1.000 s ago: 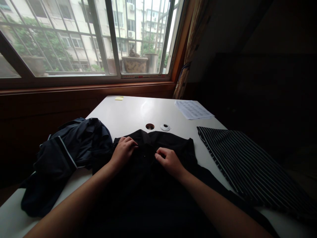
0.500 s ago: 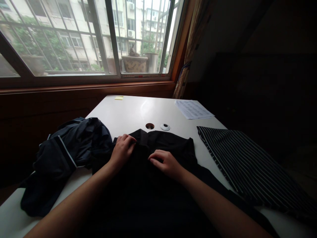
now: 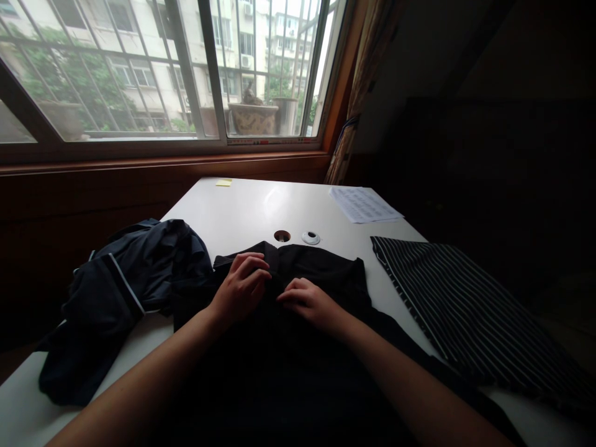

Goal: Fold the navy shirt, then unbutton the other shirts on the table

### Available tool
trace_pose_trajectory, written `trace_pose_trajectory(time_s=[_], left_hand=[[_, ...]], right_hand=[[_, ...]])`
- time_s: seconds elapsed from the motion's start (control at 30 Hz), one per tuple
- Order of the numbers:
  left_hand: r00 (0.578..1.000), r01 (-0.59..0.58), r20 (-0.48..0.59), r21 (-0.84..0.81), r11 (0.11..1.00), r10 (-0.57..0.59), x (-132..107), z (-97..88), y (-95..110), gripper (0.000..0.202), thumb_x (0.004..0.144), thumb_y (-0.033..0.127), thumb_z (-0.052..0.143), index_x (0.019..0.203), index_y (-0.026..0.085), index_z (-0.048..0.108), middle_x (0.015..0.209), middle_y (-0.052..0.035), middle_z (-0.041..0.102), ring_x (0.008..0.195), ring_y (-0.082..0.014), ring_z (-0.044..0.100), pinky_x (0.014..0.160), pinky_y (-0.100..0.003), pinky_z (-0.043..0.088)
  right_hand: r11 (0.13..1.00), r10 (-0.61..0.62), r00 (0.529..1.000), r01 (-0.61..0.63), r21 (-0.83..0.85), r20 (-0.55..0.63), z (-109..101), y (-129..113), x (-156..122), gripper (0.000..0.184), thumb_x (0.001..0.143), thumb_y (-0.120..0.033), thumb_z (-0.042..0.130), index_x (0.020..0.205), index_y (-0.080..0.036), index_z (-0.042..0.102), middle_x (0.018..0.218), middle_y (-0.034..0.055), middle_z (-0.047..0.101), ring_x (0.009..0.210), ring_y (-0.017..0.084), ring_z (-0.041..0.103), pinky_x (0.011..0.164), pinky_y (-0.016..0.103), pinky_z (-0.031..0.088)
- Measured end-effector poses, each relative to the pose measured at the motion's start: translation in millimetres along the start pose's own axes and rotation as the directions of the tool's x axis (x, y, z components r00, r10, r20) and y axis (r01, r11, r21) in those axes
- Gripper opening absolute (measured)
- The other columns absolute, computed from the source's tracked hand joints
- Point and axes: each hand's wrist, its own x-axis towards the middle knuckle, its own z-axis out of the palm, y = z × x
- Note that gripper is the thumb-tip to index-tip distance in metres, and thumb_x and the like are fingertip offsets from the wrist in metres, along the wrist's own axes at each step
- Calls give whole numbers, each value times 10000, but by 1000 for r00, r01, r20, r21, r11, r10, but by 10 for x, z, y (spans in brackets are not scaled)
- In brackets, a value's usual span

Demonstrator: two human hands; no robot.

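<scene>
A black garment (image 3: pixel 321 262) lies spread on the table in front of me, its top edge away from me and a raised band of cloth near the middle. My left hand (image 3: pixel 244 279) rests on its upper part, left of the band, with bent fingers closed at the cloth. Just to the right and a little lower, my right hand (image 3: pixel 310 301) pinches the front of the garment, fingertips together. The fabric is so dark that the exact spot under the fingertips is hard to make out.
At the left lies a crumpled dark blue garment (image 3: pixel 161 264) with light piping. A black-and-white striped cloth (image 3: pixel 456 298) lies on the right. Farther back on the white table (image 3: pixel 246 208) are printed papers (image 3: pixel 365 205), a yellow note (image 3: pixel 224 183), a cable hole (image 3: pixel 282 236) and its white cover (image 3: pixel 310 238).
My left hand has slid right and slightly toward me, from the garment's top edge to beside the central band. My right hand has shifted very little. The garment stays in place.
</scene>
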Motion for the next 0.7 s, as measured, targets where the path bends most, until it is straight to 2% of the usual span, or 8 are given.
trace_pose_trajectory(time_s=[0.13,0.23,0.37,0.43,0.5,0.57,0.63,0.7], left_hand=[[995,-57,75,-131,990,67,-25,-31,9,195,888,60,548,913,216,661,1012,-62,652,1061,-223,585,916,-375,503],[966,43,257,-226,973,17,-28,-48,17,188,859,63,532,898,197,658,938,-52,643,798,-156,606,713,-274,489],[861,240,500,-234,942,-95,12,-55,16,91,856,164,583,860,162,675,811,-39,654,690,-138,602,634,-238,442],[796,339,583,-209,917,-161,34,-62,7,158,880,263,602,810,153,691,754,-40,668,694,-153,623,639,-242,445],[673,513,690,-176,840,-267,43,-74,-1,273,902,373,591,792,148,698,697,-38,674,640,-160,636,578,-239,441],[486,708,804,-132,694,-343,39,-88,-1,354,892,467,592,800,141,693,662,-34,677,566,-164,641,494,-231,433],[312,845,880,-85,528,-358,25,-97,7,394,859,521,621,815,134,685,651,-33,680,514,-166,642,446,-230,443],[213,917,922,-75,392,-324,10,-95,19,407,818,535,673,863,131,686,676,-38,699,510,-168,653,451,-236,474]], right_hand=[[1000,14,1000,-14,22,-3,-17,-22,3,156,845,-160,742,970,-251,760,993,37,674,969,206,600,912,358,493],[999,19,1000,-19,48,-1,-32,-44,1,118,826,-139,746,893,-236,752,962,28,655,947,193,613,891,337,495],[999,13,1000,-14,46,22,-56,-64,-8,105,820,-157,752,896,-230,760,918,23,636,896,182,613,826,310,497],[999,6,999,-7,34,43,-64,-64,-12,101,814,-182,769,902,-230,766,895,22,637,880,181,606,805,305,493],[1000,-3,998,2,24,64,-65,-59,-15,88,811,-205,781,895,-229,771,877,21,637,872,179,601,792,302,487],[1000,-10,997,9,12,80,-62,-51,-17,75,809,-224,790,882,-226,776,858,19,633,856,175,597,777,297,480],[1000,-10,996,10,2,87,-57,-43,-19,79,805,-243,798,881,-226,779,850,18,629,850,174,595,766,294,475],[1000,-11,996,11,0,92,-57,-36,-21,92,804,-261,803,888,-231,780,858,19,635,862,177,596,765,293,472]])
